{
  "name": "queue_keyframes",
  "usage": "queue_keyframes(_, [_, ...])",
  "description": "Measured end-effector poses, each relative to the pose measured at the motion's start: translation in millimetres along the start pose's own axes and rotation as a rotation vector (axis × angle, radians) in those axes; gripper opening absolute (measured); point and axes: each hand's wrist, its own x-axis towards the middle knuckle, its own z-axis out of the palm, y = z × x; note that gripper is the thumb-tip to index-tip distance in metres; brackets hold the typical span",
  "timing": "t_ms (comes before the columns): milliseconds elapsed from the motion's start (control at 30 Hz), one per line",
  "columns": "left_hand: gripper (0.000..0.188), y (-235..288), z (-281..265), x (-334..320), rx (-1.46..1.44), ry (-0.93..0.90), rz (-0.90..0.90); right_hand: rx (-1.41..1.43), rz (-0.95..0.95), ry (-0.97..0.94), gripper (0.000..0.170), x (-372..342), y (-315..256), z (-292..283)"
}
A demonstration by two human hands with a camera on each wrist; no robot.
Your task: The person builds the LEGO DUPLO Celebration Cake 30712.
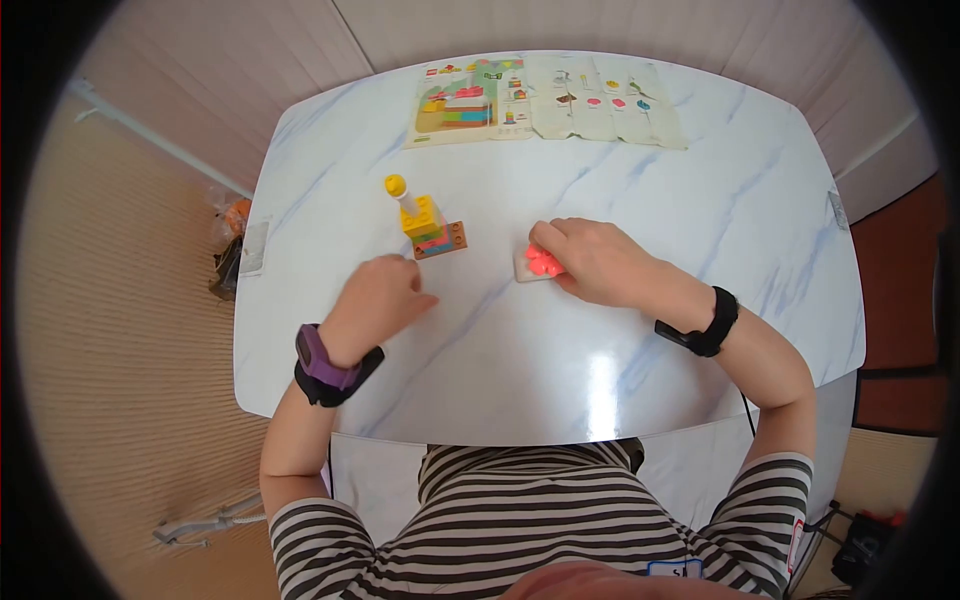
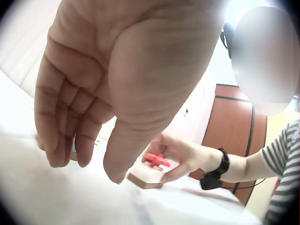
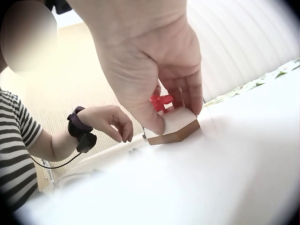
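A small white-topped brown block (image 3: pixel 174 136) with a red flower-shaped brick (image 1: pixel 543 262) on it is at the middle of the table. My right hand (image 1: pixel 605 262) grips this block, thumb at the near edge and fingers at the far side, as the right wrist view shows. On the left stands a brick stack (image 1: pixel 422 217) of yellow, green, pink and blue on a brown plate (image 1: pixel 458 235), topped by a yellow-tipped white candle (image 1: pixel 396 187). My left hand (image 1: pixel 375 300) is just in front of this stack, its fingers loosely bent and holding nothing.
An instruction sheet (image 1: pixel 610 100) with coloured brick pictures lies unfolded at the table's back. The white marbled table (image 1: pixel 480 390) has a curved front edge close to the person's striped shirt. Bagged items (image 1: pixel 235 215) hang beyond the left edge.
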Motion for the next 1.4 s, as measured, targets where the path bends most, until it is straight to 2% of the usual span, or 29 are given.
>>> queue_keyframes(67, [0.034,-8,-7,4,0.011,0.058,-0.073,0.004,0.024,-0.003,0.031,5,4,-2])
queue_keyframes(167, [0.040,-26,1,16,-0.010,0.287,0.013,0.017,0.065,0.055,0.032,14,14,-5])
queue_keyframes(200, [0.047,-29,3,23,-0.095,0.236,0.001,0.032,0.080,0.067,0.032,17,20,-4])
queue_keyframes(300, [0.046,-31,6,40,-0.282,0.055,-0.030,0.051,0.146,0.056,0.033,24,31,-7])
queue_keyframes(400, [0.045,-16,5,46,-0.394,0.091,-0.029,0.046,0.168,0.052,0.037,27,38,-7])
queue_keyframes(500, [0.043,-25,23,56,-0.387,0.129,-0.019,0.052,0.203,0.037,0.038,29,41,-6])
queue_keyframes(800, [0.044,4,20,60,-0.293,0.066,0.086,0.094,0.168,0.034,0.035,30,41,-9])
queue_keyframes(1000, [0.045,-2,27,60,-0.173,0.119,0.151,0.075,0.188,0.002,0.037,31,39,-11])
queue_keyframes(1100, [0.046,4,21,56,-0.165,0.101,0.099,0.070,0.195,-0.016,0.038,31,36,-14])
queue_keyframes(1200, [0.055,1,24,58,-0.172,0.064,0.105,0.048,0.185,-0.013,0.039,30,36,-13])
queue_keyframes(1400, [0.055,9,18,53,-0.198,0.059,0.061,-0.012,0.186,-0.003,0.040,27,32,-14])
